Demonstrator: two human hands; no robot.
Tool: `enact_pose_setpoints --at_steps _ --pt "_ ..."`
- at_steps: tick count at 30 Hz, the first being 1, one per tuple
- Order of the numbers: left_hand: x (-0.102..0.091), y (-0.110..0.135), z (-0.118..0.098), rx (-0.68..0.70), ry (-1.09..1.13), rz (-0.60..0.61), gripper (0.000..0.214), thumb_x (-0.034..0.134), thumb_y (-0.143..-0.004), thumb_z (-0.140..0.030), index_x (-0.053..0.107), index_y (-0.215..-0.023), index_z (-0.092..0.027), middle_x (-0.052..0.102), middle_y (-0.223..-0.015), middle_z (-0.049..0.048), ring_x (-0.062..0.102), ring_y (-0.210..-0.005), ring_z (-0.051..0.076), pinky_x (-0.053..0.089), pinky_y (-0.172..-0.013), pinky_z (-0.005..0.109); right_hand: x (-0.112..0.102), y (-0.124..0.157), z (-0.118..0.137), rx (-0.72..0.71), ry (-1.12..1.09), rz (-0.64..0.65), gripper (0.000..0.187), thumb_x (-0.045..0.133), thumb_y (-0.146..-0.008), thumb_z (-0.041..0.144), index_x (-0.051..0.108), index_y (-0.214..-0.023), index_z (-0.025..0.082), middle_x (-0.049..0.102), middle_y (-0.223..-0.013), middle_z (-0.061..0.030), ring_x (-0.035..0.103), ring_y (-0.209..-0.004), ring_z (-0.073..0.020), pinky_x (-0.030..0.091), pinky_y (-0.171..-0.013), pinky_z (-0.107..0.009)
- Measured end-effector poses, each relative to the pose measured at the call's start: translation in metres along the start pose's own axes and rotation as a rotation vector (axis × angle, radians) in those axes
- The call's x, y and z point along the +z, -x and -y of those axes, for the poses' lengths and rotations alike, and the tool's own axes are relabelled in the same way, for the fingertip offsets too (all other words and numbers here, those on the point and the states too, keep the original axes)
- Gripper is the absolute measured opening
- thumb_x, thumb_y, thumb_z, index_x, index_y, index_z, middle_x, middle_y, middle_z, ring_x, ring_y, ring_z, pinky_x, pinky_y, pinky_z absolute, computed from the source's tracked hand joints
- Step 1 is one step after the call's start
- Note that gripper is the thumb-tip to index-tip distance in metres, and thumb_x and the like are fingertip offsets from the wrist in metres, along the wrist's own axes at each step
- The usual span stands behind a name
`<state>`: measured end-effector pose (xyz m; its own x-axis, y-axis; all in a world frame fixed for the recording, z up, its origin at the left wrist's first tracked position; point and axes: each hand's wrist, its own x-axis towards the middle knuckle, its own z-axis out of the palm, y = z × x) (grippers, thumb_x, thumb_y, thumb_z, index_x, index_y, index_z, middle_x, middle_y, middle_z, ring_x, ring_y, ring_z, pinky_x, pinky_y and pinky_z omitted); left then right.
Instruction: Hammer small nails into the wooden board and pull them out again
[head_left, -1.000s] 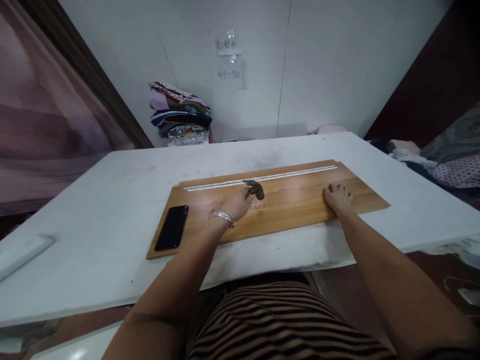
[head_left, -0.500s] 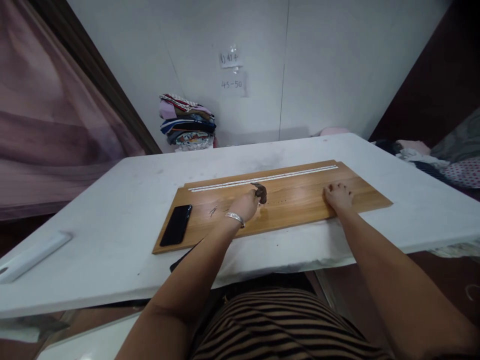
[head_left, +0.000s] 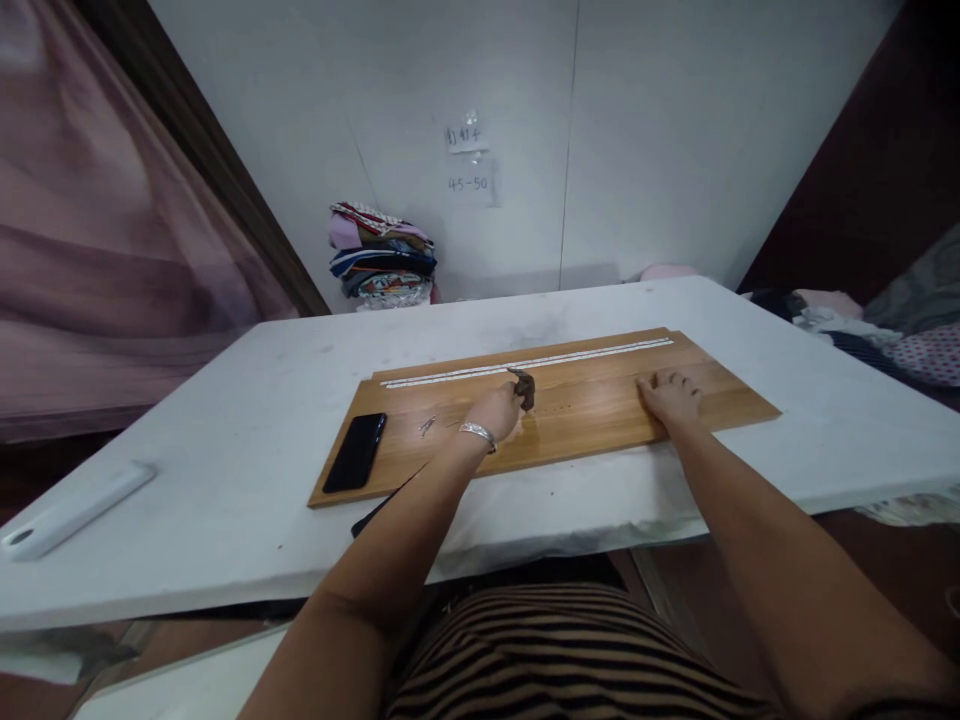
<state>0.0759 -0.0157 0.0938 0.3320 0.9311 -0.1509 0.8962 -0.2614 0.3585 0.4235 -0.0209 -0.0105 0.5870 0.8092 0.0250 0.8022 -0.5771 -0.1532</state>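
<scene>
My left hand [head_left: 495, 412], with a silver bracelet at the wrist, is closed round a hammer close to its head. The dark hammer head [head_left: 524, 390] is over the middle of a wooden board [head_left: 600, 385]; whether it touches the wood I cannot tell. The dark handle shows partly below my forearm. A row of small nails [head_left: 555, 408] runs across the board, right of the hammer. My right hand [head_left: 671, 398] rests on the board's right part, fingers spread and holding nothing. Several loose nails [head_left: 427, 426] lie left of my left hand.
A black phone [head_left: 355, 452] lies on the board's left end. Two white strips [head_left: 525, 364] run along its far side. The white table [head_left: 247, 430] also bears a white object [head_left: 79, 510] at left. Folded clothes [head_left: 382, 255] are stacked by the wall.
The view has shifted slightly, so the scene sits a little lower. My right hand's thumb reaches slightly farther out to the left. The hammer stays over nearly the same spot.
</scene>
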Motion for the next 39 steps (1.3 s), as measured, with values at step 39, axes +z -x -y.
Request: enact_pose_setpoints --at_steps 39 --pt "0.007 0.006 0.001 -0.023 0.037 -0.001 0.034 0.045 -0.101 -0.025 0.065 -0.125 -0.013 0.074 -0.123 0.0193 0.071 -0.114 0.029 0.051 -0.094 0.036 0.002 -0.001 0.000 -0.008 -0.009 -0.038 0.062 0.027 -0.103 0.046 0.064 -0.137 0.011 0.056 -0.144 -0.0275 0.047 -0.133 -0.0408 0.034 -0.107 -0.059"
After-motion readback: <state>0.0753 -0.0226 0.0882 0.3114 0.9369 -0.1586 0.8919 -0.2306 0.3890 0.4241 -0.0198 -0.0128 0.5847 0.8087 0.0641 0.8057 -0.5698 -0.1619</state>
